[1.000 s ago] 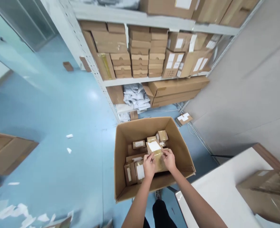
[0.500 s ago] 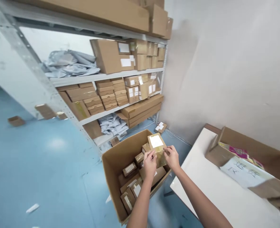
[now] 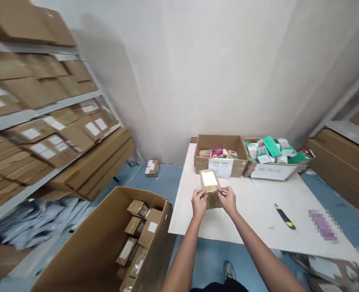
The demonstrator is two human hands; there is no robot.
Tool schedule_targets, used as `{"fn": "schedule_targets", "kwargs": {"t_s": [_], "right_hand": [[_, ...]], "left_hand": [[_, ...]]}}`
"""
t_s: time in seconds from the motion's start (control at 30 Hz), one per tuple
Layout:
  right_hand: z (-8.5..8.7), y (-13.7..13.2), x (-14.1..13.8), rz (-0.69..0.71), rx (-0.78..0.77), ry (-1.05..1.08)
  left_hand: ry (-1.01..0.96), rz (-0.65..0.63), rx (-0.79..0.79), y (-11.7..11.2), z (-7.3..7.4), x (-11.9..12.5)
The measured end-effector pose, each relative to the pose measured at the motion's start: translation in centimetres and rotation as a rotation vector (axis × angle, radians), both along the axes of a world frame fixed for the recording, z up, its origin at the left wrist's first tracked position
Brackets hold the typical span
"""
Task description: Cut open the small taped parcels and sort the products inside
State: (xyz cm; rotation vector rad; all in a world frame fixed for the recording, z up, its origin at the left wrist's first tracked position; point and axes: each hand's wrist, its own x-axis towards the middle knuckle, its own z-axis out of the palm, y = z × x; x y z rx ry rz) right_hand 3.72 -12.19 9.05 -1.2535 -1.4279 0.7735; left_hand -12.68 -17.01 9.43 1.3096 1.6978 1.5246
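Observation:
A small taped cardboard box (image 3: 210, 185) with a white label on top is held over the near part of the white table (image 3: 252, 221). My left hand (image 3: 199, 202) grips its near left corner and my right hand (image 3: 227, 200) grips its near right corner, fingers curled on it. Down at the left stands a large open carton (image 3: 106, 239) holding several similar small boxes.
Two open cartons sit at the table's far edge, one (image 3: 220, 156) with colourful packs, one (image 3: 273, 160) with green and white packs. A yellow-and-black utility knife (image 3: 284, 216) lies on the table's right. Shelving (image 3: 42, 134) loaded with cardboard boxes runs along the left; more shelving stands at right.
I lifted the small box out of the large carton and carried it right, over the white table. The view swung from the shelves and carton to the table.

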Motion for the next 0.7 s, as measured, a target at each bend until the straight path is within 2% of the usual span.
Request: {"fn": "schedule_targets", "kwargs": {"t_s": [0.13, 0.2, 0.27, 0.33, 0.4, 0.47, 0.53, 0.57, 0.63, 0.7], "right_hand": [[-5.6, 0.1, 10.2, -0.122, -0.135, -0.006], [-8.5, -0.5, 13.7, -0.143, -0.26, -0.11], [-11.0, -1.5, 16.2, -0.118, -0.369, -0.249], [-12.9, -2.6, 17.8, -0.057, -0.409, -0.367], [-13.9, -3.4, 18.4, 0.001, -0.427, -0.45], [-14.4, -3.8, 18.5, 0.034, -0.469, -0.521], [-14.6, -3.7, 18.1, 0.047, -0.515, -0.584], [-14.6, -3.6, 17.9, 0.049, -0.534, -0.609], [-14.6, -3.3, 17.4, 0.056, -0.566, -0.644], [-14.6, -3.0, 17.1, 0.065, -0.58, -0.663]], "left_hand": [[0.037, -0.132, -0.172, 3.1, -4.3, 9.9], [0.069, -0.234, -0.319, 3.2, -6.5, 13.5], [0.094, -0.349, -0.438, 2.6, -8.1, 16.1], [0.122, -0.418, -0.492, 2.0, -8.6, 17.4], [0.167, -0.465, -0.512, 1.9, -7.7, 17.8], [0.218, -0.502, -0.5, 2.8, -5.0, 17.6], [0.261, -0.457, -0.402, 3.9, -0.4, 17.0], [0.269, -0.444, -0.327, 4.2, 2.6, 16.7], [0.294, -0.428, -0.125, 3.7, 9.7, 16.0], [0.363, -0.349, 0.088, 1.1, 17.2, 15.1]]}}
